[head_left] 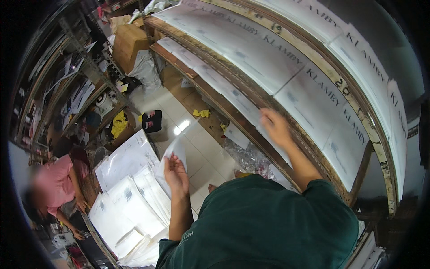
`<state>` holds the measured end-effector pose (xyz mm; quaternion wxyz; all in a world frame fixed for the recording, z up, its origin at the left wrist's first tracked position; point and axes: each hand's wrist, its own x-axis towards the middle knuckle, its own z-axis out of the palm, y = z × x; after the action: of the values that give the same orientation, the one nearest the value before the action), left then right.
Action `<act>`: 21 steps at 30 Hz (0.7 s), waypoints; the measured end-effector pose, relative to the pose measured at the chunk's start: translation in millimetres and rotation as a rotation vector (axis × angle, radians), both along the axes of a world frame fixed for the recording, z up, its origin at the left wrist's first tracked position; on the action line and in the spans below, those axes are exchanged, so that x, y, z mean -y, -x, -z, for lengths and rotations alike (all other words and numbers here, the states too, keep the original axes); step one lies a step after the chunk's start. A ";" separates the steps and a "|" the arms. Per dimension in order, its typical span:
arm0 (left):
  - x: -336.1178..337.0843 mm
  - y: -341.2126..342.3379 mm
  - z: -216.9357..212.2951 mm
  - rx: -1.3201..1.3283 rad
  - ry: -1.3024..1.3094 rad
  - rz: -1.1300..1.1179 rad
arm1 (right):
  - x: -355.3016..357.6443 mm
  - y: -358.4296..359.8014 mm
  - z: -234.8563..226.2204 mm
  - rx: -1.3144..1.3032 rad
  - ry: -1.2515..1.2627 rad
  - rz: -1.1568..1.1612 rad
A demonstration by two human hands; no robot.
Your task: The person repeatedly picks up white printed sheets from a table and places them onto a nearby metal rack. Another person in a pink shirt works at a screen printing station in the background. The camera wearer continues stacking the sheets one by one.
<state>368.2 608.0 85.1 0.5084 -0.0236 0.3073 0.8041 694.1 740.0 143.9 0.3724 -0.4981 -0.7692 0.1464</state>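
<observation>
My left hand (177, 175) is closed on a thin white sheet (174, 152), whose upper end curls up above the fingers. It hangs over the edge of a table with stacked white sheets or flat bags. My right hand (275, 127) is stretched toward the rack on the right and blurred by motion, so its grip cannot be made out. It is nearest the edge of a wooden shelf (264, 89), where white printed sheets (291, 96) lie side by side. A lower shelf with more white sheets (219, 85) runs just below.
The table holds a white stack (121, 204) and a glossy white board (127, 161). A person in a pink shirt (62, 179) is at the table's far left. Clear plastic wrap (251, 157), yellow scraps (201, 113) and a cardboard box (130, 47) lie about the tiled floor. Metal shelving (85, 62) stands left.
</observation>
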 end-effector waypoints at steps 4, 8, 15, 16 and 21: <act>-13.7 -9.2 4.6 0.037 0.031 0.088 | 37.2 103.3 35.0 -0.259 0.542 -0.441; -17.8 -12.5 13.8 0.073 0.055 0.192 | 34.2 166.7 54.9 -0.283 0.620 -0.530; -20.5 -18.9 14.1 0.038 0.092 0.279 | 17.6 211.2 55.0 -0.340 0.516 -0.387; -21.4 -16.2 14.1 0.011 0.101 0.341 | 11.2 214.8 59.5 -0.319 0.475 -0.377; -31.2 5.5 18.0 -0.300 0.202 0.732 | -55.2 234.1 80.0 -0.450 0.279 -0.290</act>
<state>362.6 639.2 67.1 0.7056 0.1549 0.4437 0.5304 460.0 795.1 63.9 0.4364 -0.3846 -0.7030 0.4091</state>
